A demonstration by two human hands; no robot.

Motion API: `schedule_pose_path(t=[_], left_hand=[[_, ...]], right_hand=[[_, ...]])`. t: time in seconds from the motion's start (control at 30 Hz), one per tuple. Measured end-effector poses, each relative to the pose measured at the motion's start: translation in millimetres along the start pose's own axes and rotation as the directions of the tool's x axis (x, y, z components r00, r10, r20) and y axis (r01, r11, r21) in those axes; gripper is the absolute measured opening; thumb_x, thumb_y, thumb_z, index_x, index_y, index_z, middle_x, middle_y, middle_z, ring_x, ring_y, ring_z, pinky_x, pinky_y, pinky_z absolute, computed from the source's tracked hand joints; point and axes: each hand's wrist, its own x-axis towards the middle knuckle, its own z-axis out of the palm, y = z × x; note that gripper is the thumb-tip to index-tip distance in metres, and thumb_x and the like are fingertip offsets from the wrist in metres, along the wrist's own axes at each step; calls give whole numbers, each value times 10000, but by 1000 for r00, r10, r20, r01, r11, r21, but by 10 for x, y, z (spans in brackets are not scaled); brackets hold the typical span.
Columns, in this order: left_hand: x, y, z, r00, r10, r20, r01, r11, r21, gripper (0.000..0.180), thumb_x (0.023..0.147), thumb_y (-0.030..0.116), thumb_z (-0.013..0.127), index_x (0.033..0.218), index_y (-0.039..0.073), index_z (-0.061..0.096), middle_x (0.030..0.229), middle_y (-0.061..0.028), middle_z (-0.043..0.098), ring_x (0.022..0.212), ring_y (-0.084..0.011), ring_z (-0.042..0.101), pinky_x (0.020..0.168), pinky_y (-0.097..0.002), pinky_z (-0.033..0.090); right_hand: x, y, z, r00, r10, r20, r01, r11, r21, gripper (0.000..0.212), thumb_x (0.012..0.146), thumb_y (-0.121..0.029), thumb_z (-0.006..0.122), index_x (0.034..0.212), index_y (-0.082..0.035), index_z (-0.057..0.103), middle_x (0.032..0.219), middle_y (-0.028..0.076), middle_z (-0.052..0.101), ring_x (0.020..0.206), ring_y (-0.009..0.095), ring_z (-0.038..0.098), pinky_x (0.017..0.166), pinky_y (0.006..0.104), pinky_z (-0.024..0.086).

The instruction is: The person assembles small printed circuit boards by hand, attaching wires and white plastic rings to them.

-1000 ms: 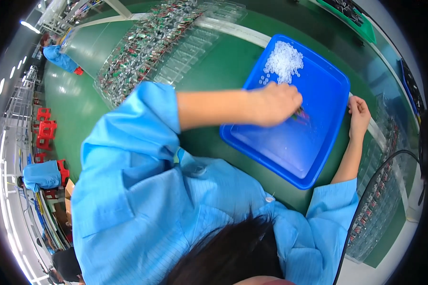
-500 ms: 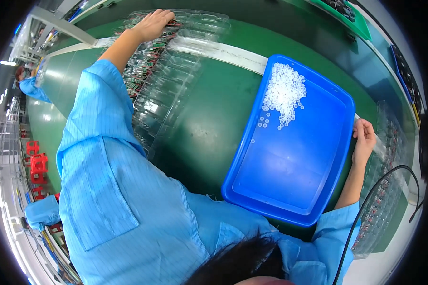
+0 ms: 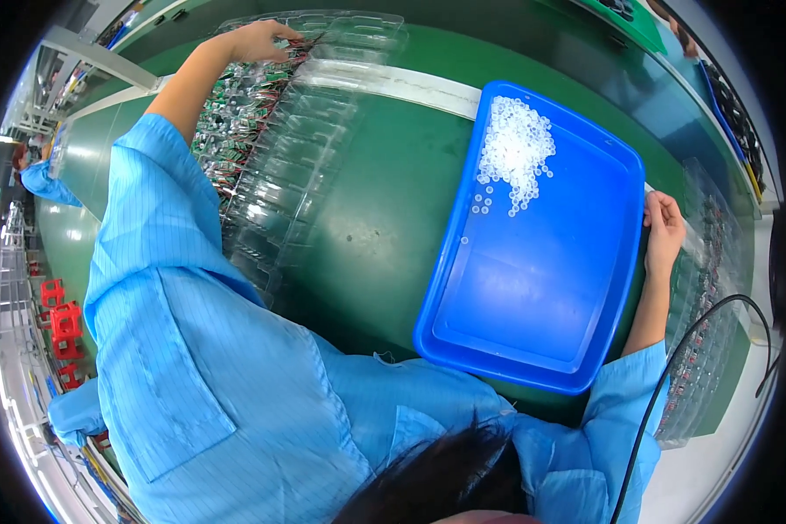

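My left hand reaches to the far left, over a clear plastic tray of small green circuit boards with red and black wires. Its fingers are apart at the wires, and no held thing shows between them. Close against the outer right side of a blue plastic bin, my right hand has its fingers curled and their tips together. Anything pinched there is hidden or too small to make out. Small translucent white rings lie heaped in the bin's far left corner, a few loose beside the heap.
More clear trays with wired boards lie to the right, crossed by a black cable. A pale strip runs over the green tabletop. Red stools and a person in blue are off to the left.
My left hand has shifted a little left and its fingers have parted over the wires. More boards show below it. The right hand stays beside the bin; the whole view has shifted slightly.
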Motion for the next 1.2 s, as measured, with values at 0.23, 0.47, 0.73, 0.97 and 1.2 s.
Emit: schedule_pose_path(t=[0.23,0.47,0.73,0.97,1.2], left_hand=[[327,-261,329,895,243,-374,-267,964,-14,447,843,11,626,1284,62,676,1181,-156,722,1112,-316,682,990,-419,547],[-71,-597,414,846,-59,-530,-79,969,-235,367,855,61,685,1222,52,692,1148,-132,707,1031,-283,702,923,-408,568],[-262,-114,409,882,57,-468,-130,983,-126,207,866,92,686,1062,34,721,1020,-124,725,889,-282,718,854,-402,579],[-284,-128,420,844,13,-537,-89,989,-117,234,848,97,667,1070,57,731,1000,-136,755,931,-285,743,852,-387,585],[-257,-44,482,876,58,-479,-68,998,-2,232,881,68,600,1085,53,708,1055,-165,743,982,-361,714,878,-451,564]], right_hand=[[-18,-29,16,1000,21,-12,-22,1000,-6,144,1013,-157,682,1041,-16,698,897,-5,680,727,43,543,634,199,397],[49,-47,36,1000,-10,7,10,1000,18,148,1016,-162,678,1036,-17,697,893,-6,676,718,45,530,633,200,395],[34,-10,41,1000,3,-5,-3,1000,-25,157,1016,-173,679,1034,-18,698,890,-8,675,720,46,528,635,202,393],[35,8,9,1000,17,5,-17,1000,-22,158,1023,-162,673,1055,-10,700,887,-15,674,742,43,547,644,204,398],[-28,-75,-63,1000,21,0,-21,998,-60,172,1003,-193,692,1047,-29,716,880,-14,675,739,51,544,634,204,403]])
